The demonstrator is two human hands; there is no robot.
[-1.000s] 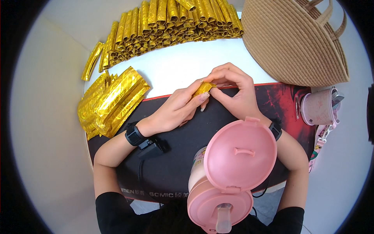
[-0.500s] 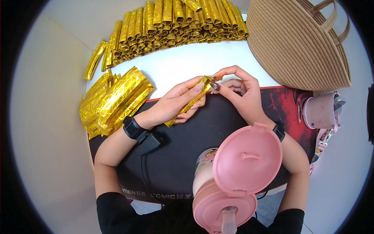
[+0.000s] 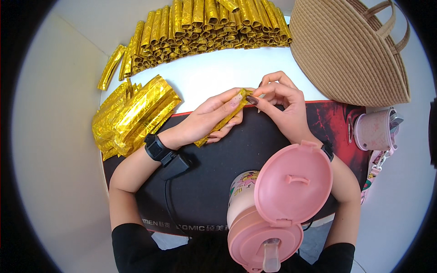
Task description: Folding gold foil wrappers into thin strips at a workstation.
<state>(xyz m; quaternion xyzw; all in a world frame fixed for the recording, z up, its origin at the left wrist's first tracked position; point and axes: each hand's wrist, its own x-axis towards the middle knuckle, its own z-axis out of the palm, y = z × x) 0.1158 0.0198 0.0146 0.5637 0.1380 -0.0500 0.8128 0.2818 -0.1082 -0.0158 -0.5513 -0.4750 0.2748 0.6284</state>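
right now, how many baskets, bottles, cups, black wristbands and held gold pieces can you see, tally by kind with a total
Baskets: 1
Bottles: 1
Cups: 1
Black wristbands: 2
Held gold pieces: 1
Total: 6

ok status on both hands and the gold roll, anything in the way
Left hand wrapped around gold roll. Right hand at its upper end, pinch unclear. Open-lidded pink bottle nearby, blocking neither hand nor roll.

A head-worn fisheye looks down from near above the desk [image 3: 205,73].
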